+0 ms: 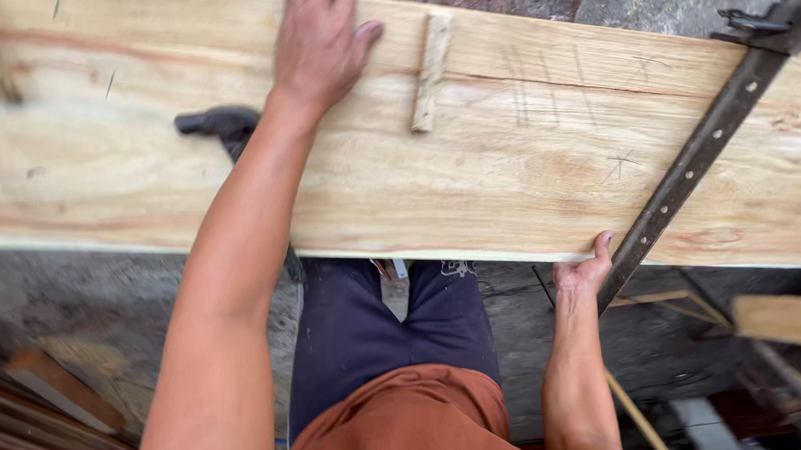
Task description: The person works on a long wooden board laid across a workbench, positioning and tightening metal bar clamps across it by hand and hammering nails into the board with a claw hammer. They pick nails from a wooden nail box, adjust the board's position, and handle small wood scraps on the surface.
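Nearest the camera: orange shirt hem and dark blue trousers, the person standing against the near edge of the board [470,172]. No packages, labels or signs in view; the only marks are faint pencil lines and crosses on the board's face, right of its middle.

The board is a wide pale plank with reddish grain. Long axis runs left to right across the whole view, its right end sloping slightly down in the frame; both ends run out of sight.

Right hand [585,269] at the board's near edge, right of the trousers: thumb up on the top face, fingers tucked under the edge and hidden. It grips the edge. Just beside it, a dark metal bar [699,153] pierced with holes crosses the board diagonally, from the near edge up to the far right, where a black clamp fitting sits.

Left hand [318,44] reaches across to the board's far side, palm down, fingers spread flat on the wood; pressing, grasping nothing. Beside the forearm, on the board, a dark hammer head [218,124] shows, the handle hidden by the arm. Right of the left hand, close to the thumb, a short wooden peg [431,71] lies on the board, pointing across the grain.

Below the board to the left, stacked timber offcuts [39,412] on the grey floor.
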